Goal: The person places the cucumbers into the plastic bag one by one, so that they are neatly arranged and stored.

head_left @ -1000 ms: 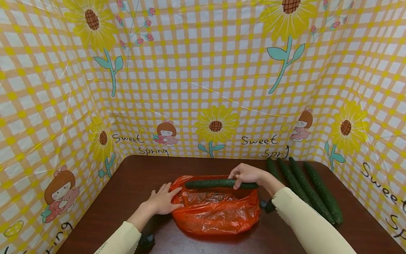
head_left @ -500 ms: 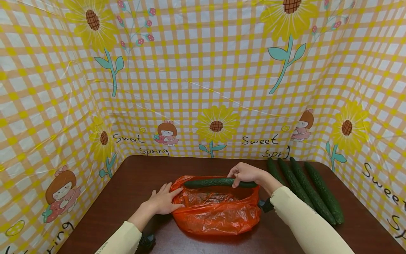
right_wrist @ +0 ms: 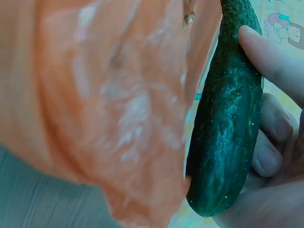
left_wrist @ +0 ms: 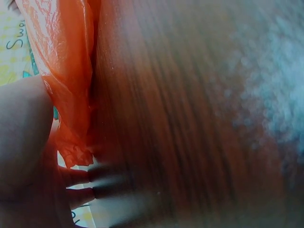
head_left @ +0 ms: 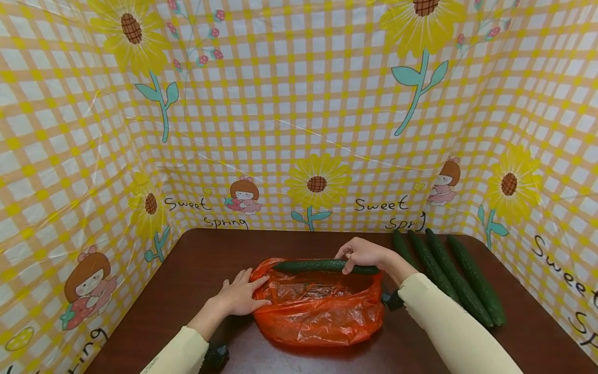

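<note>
1. Right hand (head_left: 362,254) is gripping the cucumber (head_left: 306,266), right of its middle.
2. Cucumber's long axis is running left–right, parallel to the mouth of the red bag (head_left: 322,324), along its far side. Whether the bag is bearing any weight: cannot tell.
3. Left hand (head_left: 238,296) is touching the bag's left edge, fingers extended, nearer the cucumber's left end.

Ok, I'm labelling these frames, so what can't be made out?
Head: contents of the red bag, unclear among shiny creases.
Head: near end of the leftmost loose cucumber, behind the right sleeve.
Left wrist: part of the left hand, cut by the left edge.
Right wrist: upper end of the held cucumber, cut by the top edge.
</note>
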A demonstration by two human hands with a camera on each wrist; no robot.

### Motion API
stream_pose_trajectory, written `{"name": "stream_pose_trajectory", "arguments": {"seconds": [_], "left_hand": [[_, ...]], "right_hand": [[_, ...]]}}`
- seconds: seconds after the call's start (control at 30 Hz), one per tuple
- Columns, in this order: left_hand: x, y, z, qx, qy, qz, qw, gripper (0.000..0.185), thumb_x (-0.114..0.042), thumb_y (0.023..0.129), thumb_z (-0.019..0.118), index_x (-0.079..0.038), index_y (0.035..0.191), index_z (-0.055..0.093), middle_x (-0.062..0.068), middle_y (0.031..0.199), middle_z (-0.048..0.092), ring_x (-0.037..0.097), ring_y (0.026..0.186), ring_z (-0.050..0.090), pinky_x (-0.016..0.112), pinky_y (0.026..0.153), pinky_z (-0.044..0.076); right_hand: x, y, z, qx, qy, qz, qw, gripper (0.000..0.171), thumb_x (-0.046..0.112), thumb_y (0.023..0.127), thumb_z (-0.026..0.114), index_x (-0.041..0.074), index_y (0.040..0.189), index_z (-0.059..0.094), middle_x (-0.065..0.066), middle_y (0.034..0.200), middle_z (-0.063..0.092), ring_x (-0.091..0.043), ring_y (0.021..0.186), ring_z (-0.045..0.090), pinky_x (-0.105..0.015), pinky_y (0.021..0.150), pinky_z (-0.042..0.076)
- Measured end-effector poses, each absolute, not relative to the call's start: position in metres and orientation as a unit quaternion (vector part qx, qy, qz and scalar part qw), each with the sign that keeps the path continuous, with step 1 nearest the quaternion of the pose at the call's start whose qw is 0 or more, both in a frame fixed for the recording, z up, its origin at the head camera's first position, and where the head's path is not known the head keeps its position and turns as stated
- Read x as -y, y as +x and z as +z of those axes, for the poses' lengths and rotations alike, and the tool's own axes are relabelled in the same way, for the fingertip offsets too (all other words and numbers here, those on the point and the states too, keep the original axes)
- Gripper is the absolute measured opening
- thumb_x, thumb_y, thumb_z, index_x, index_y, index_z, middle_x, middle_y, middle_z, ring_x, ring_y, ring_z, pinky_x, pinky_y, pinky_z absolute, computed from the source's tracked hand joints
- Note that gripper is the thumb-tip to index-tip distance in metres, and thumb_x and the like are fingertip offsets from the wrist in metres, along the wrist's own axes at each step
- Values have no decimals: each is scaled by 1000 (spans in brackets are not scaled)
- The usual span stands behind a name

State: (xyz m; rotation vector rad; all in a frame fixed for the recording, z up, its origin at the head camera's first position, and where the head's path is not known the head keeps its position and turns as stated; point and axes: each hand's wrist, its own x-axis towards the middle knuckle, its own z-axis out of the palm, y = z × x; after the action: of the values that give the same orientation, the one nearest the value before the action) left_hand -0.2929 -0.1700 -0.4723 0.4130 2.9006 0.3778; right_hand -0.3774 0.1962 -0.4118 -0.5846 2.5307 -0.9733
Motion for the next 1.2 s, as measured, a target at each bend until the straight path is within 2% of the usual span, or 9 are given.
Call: {"name": "stream_pose_trajectory", "arguments": {"seconds": [0.13,0.23,0.3,0.4,0.57,0.67,0.77,0.93,1.2], "left_hand": [[169,-292,-471,-978,139,127,94,72,-62,92,61,-29,154,44,22,164,23,43,152,21,77,110,19],[169,-292,-471,-978,138,126,95,72,-62,92,61,-29,154,44,22,164,23,42,152,21,77,110,19],[169,-292,-472,-978,140,125,95,72,-62,92,61,-29,154,45,22,164,23,42,152,21,77,110,19],[169,-292,-473,-977,143,124,96,72,-63,92,60,-30,154,45,22,164,23,42,152,21,77,109,19],[169,-292,-473,-978,145,120,95,71,-63,92,60,-30,154,45,22,164,23,43,152,21,78,109,20],[168,-292,-473,-978,146,116,94,71,-62,92,60,-30,153,45,22,164,23,43,152,21,78,109,20],[167,-292,-473,-978,150,114,91,70,-62,93,59,-30,153,45,23,164,23,43,151,22,77,109,20],[166,-292,-473,-978,149,113,92,69,-61,93,59,-29,153,45,22,164,23,43,151,22,77,110,20],[168,-292,-474,-978,146,114,94,69,-62,94,58,-31,154,45,22,164,22,43,152,21,77,110,19]], "right_hand": [[-190,-379,-411,-897,-212,-346,177,34,10,77,83,11,110,78,-12,134,65,-27,121,57,-46,98,49],[-186,-381,-412,-895,-214,-348,178,34,8,77,82,10,111,78,-5,100,70,-18,86,53,-36,82,44],[-185,-381,-414,-894,-217,-350,178,35,7,78,81,8,112,77,2,71,54,-17,67,39,-36,75,38],[-183,-382,-415,-892,-216,-354,180,35,6,78,81,7,113,77,5,57,23,-16,59,24,-36,73,36],[-179,-382,-418,-892,-217,-355,176,35,7,78,81,7,114,77,5,62,39,-15,66,36,-35,77,39],[-177,-382,-420,-895,-218,-349,174,35,5,80,78,7,115,76,-2,91,70,-16,86,58,-36,84,48],[-176,-381,-422,-898,-218,-340,173,36,2,78,76,5,115,76,-10,125,71,-27,116,64,-42,92,53],[-174,-381,-425,-907,-223,-315,171,39,1,76,78,4,115,76,-15,126,70,-40,119,61,-50,96,53],[-171,-385,-431,-922,-237,-266,154,38,-1,80,75,2,118,74,-16,123,71,-39,120,62,-51,94,54]]}}
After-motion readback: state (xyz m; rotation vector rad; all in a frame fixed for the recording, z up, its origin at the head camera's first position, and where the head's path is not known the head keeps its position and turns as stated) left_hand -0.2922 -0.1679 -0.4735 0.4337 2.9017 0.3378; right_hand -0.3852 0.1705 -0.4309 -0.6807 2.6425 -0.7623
